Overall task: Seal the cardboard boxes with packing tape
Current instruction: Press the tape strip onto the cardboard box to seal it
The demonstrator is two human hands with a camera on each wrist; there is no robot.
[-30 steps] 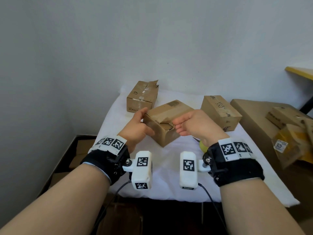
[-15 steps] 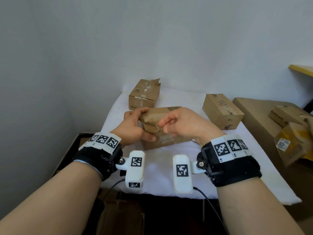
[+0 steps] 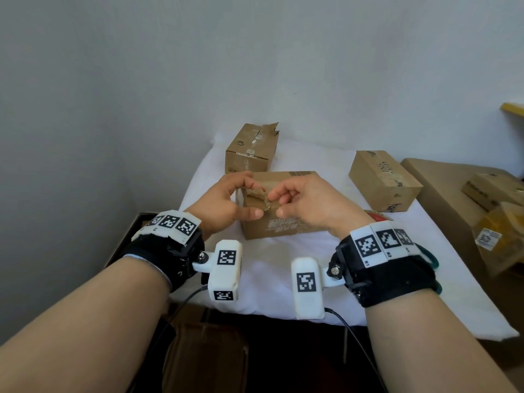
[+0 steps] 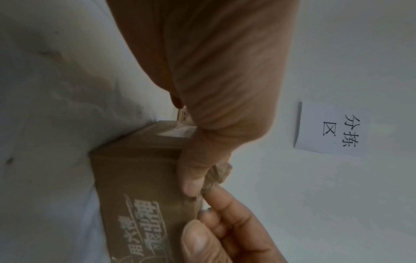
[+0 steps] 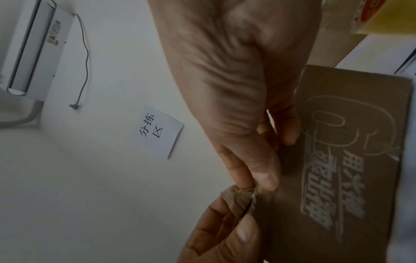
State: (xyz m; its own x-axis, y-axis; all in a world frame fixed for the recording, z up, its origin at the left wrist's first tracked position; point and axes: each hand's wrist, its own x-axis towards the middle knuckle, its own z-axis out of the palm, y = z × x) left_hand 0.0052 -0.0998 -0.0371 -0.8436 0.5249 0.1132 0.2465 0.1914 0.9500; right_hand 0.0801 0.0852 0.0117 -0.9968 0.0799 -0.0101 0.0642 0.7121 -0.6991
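A brown cardboard box (image 3: 278, 222) with pale printed lettering lies on the white-covered table (image 3: 269, 265), its printed side facing me. A crumpled, torn flap (image 3: 259, 195) sticks up at its top left corner. My left hand (image 3: 249, 198) grips that corner, thumb on the front face and fingers curled behind the flap. My right hand (image 3: 274, 205) pinches the flap's edge between index finger and thumb. The left wrist view shows the left thumb (image 4: 193, 178) against the flap (image 4: 218, 174). The right wrist view shows the pinch at the flap (image 5: 238, 197).
A box with a torn top (image 3: 249, 148) stands at the back left. Another closed box (image 3: 382, 180) lies at the right. A yellow and red object (image 3: 374, 215) peeks out behind my right wrist. A large carton (image 3: 442, 188) with parcels stands right of the table.
The box has turned from a diagonal pose to face me squarely and come nearer. Both hands have closed in on the crumpled flap at its top left corner.
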